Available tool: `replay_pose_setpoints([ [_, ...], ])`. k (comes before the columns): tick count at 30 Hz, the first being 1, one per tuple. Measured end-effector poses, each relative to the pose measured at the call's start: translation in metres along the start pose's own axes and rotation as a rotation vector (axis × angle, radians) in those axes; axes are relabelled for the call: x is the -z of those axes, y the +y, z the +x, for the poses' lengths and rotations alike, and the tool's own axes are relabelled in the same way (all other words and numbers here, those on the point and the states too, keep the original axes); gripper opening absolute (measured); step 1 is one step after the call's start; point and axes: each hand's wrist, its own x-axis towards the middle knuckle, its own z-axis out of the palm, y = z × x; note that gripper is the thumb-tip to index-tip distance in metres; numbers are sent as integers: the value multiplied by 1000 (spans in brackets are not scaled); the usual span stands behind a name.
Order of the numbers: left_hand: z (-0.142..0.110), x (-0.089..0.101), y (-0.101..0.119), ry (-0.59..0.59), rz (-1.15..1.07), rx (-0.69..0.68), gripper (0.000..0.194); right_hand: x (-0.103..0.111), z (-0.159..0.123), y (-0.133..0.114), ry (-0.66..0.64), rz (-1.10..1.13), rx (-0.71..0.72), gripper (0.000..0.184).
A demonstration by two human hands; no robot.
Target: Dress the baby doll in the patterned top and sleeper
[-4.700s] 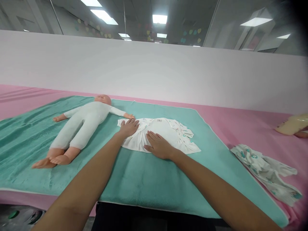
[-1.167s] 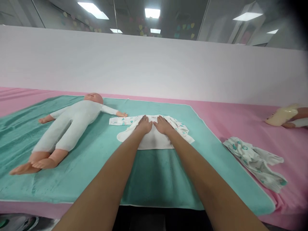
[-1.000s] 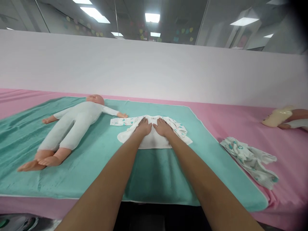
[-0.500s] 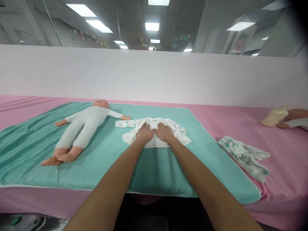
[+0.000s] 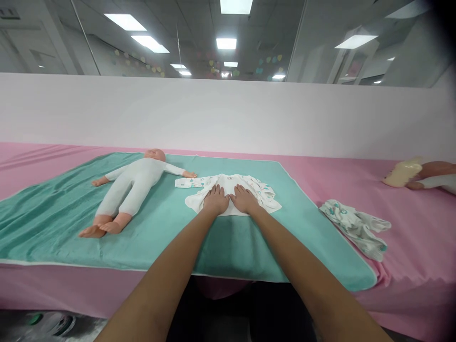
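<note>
A white baby shirt (image 5: 231, 209) with a small green print lies spread on the teal blanket (image 5: 245, 247). Its left sleeve reaches out to the side, while the right sleeve lies bunched over the body. My left hand (image 5: 216, 200) presses flat on the shirt's left half, fingers stretched away from me. Beside it, my right hand (image 5: 243, 198) rests flat on the right half, thumbs almost meeting. To the left a baby doll (image 5: 133, 178) in a white bodysuit lies on its back, one hand close to the shirt's left sleeve.
Crumpled printed baby clothing (image 5: 354, 227) lies at the blanket's right edge, on the pink cover (image 5: 413, 228). Farther right is a yellowish bottle (image 5: 402, 173) by another doll's arm (image 5: 436, 170). A white wall (image 5: 228, 114) with glass above stands behind. Clear plastic items (image 5: 53, 323) sit below, lower left.
The view has shifted slightly, so the doll sits a little farther right and the crumpled clothing a little farther left in the picture. Both hands stay flat on the shirt.
</note>
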Motion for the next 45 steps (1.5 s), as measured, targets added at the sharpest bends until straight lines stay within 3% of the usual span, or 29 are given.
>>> replay_pose_setpoints([
  [33, -29, 1, 2, 0, 50, -52, 64, 2, -36, -11, 18, 3, 30, 65],
  [45, -85, 1, -5, 39, 27, -293, 69, 3, -82, -5, 84, -41, 139, 67],
])
